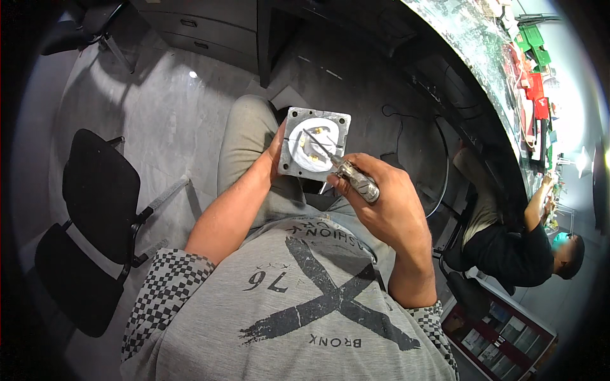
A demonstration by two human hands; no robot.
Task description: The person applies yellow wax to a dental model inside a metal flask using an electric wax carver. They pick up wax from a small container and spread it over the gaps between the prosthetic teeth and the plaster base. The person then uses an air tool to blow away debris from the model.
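Note:
My left hand (274,153) grips the left edge of a square grey metal block (299,114) with holes at its corners, held above my lap. Set into its face is a round white insert (298,152) with a recessed middle and a few small brass-coloured pieces. My right hand (394,200) is closed round the stained, thick handle of a hand tool (360,185) with a thin straight metal shaft. That shaft slants up and left across the white insert; whether its tip touches the surface I cannot tell.
Black chairs (101,184) stand on the grey floor to the left. A dark drawer unit (203,32) is ahead. Along the right runs a cluttered workbench (467,38), where another person (515,254) sits working. A cable (445,171) hangs below it, and a dark red cabinet (502,330) stands behind.

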